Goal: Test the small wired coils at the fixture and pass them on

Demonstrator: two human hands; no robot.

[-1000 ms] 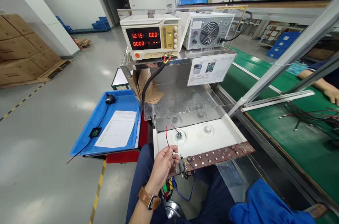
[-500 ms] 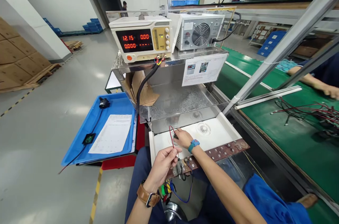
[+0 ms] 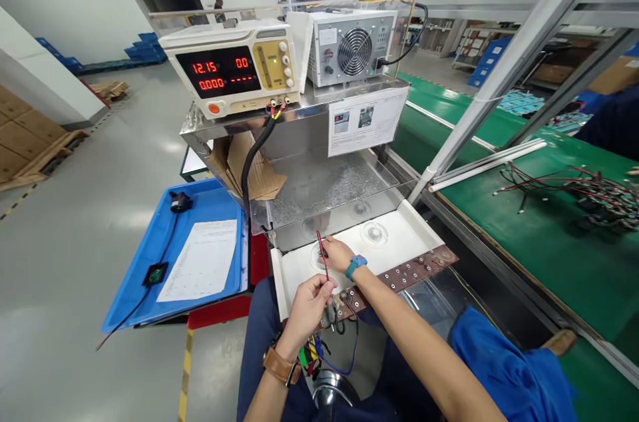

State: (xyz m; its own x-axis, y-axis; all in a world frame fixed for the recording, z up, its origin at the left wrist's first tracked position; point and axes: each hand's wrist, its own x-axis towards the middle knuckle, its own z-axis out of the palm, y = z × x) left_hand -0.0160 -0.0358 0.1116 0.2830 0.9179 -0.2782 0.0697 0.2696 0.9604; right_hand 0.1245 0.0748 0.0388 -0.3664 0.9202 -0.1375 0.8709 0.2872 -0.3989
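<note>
Because the wire seemed to want steadying, my left hand pinched the red wire by the white tray's front edge, while my right hand closed its fingertips on a small dark part nearer the back edge.

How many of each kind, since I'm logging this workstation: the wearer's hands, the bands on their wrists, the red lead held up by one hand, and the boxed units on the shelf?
Hands: 2 (left hand, right hand)
Wrist bands: 2 (brown band, blue band)
Red lead: 1
Boxed units: 2 (display unit, fan unit)
Total: 7
</note>
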